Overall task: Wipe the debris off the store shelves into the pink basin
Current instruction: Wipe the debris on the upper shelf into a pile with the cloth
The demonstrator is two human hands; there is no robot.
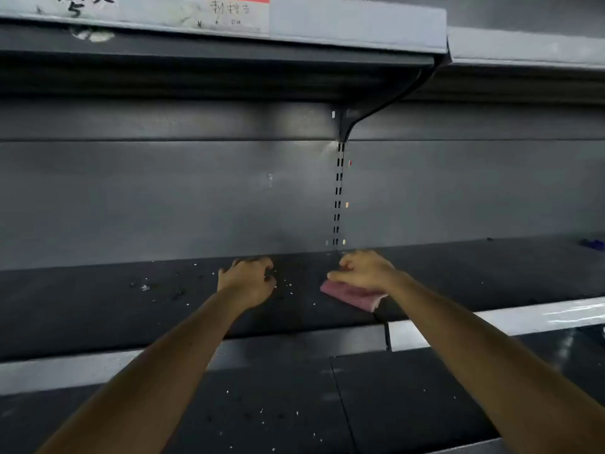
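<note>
Both my arms reach onto a dark store shelf (98, 309). My right hand (366, 271) presses flat on a folded pink cloth (353, 296) lying on the shelf near the back wall. My left hand (248, 280) rests on the shelf to the left of it, fingers curled, with nothing visibly in it. Small white and dark bits of debris (144, 287) lie scattered on the shelf left of and around my left hand. No pink basin is in view.
A lower shelf (281, 407) in front also carries scattered white crumbs. An upper shelf (357, 24) with handwritten price labels hangs overhead on a bracket (347, 126). A slotted upright (339, 191) runs down the back wall. A blue object (594, 244) lies far right.
</note>
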